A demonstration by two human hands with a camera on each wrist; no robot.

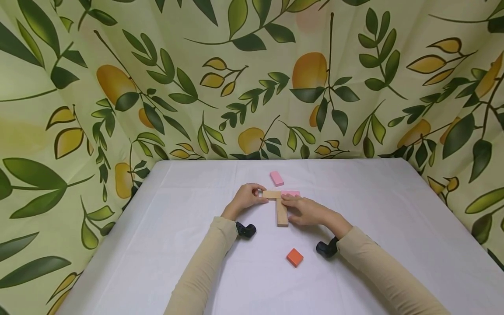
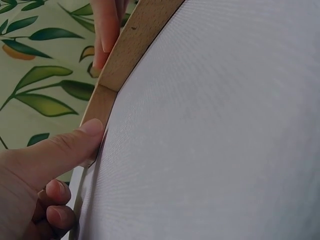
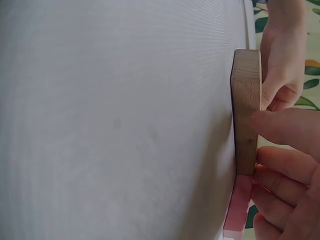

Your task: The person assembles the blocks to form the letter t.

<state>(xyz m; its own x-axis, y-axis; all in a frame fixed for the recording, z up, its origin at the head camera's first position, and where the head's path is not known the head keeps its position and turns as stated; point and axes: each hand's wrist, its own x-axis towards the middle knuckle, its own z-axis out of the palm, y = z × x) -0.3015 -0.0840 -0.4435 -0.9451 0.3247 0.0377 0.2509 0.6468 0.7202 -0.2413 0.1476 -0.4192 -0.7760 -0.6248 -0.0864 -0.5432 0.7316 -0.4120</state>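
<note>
While the left hand point(image 1: 246, 197) pinches a wooden block point(image 1: 270, 195), the right hand point(image 1: 309, 211), thumb and fingers apart, touches the adjoining block point(image 1: 281, 214).

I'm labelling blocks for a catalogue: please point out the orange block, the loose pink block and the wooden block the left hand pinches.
Orange block point(image 1: 295, 257): head view, on its top face.
Loose pink block point(image 1: 276, 178): head view, on its top face.
Pinched wooden block point(image 1: 271, 194): head view, top face.
</note>
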